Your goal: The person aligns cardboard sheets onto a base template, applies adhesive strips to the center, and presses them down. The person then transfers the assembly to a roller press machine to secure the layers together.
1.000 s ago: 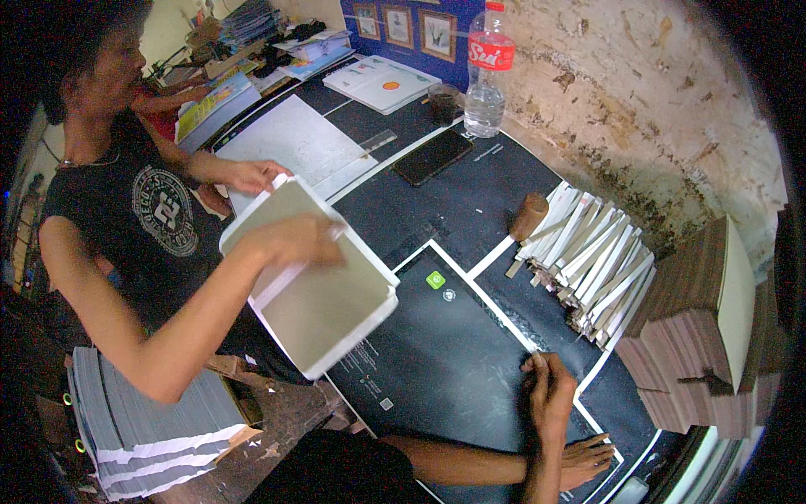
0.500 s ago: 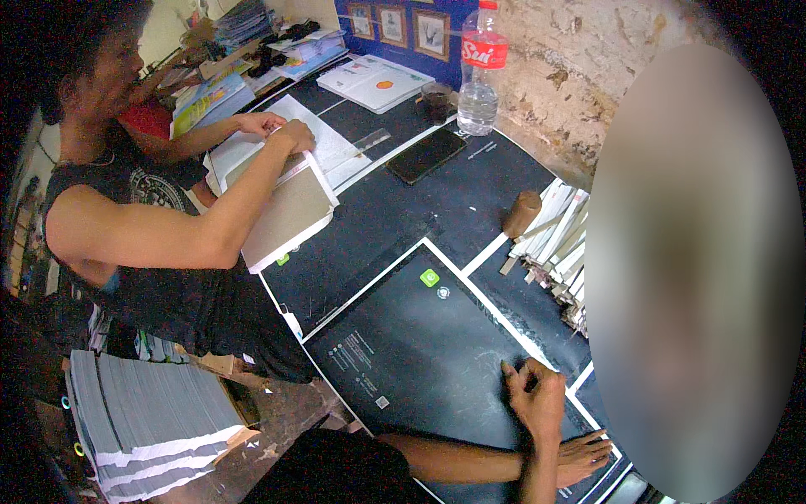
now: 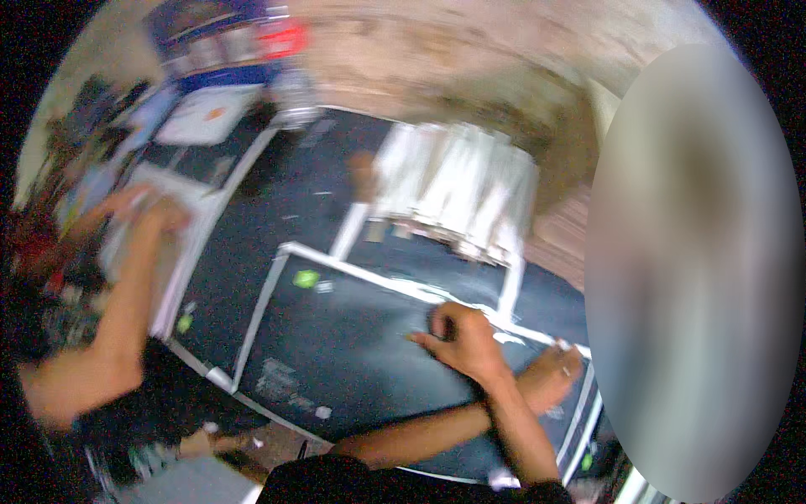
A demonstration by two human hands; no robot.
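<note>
A large black board [image 3: 353,370] with white borders, a small green mark and pale print lies flat on the table before me. My forearms cross over it, the left one reaching to the right. My left hand [image 3: 550,375] rests with fingers stretched out at the board's right end. Just left of it my right hand [image 3: 470,340] is curled, its thumb side toward the board's middle. Whatever its fingers may hold is hidden. White strips [image 3: 453,189] lie in a bundle beyond the board, with a brown cylindrical block [image 3: 362,176] at their left. Motion smears the view.
On the left a co-worker's hands [image 3: 155,210] are over white sheets. A clear bottle [image 3: 294,97] with a red label stands at the back, near a white book [image 3: 210,115]. A rough wall [image 3: 437,50] rises behind the table. A blurred patch hides the far right.
My view has swung to the right, so the co-worker, bottle and board appear farther left. My right hand stays curled over the board's far edge side, my left flat at its right end.
</note>
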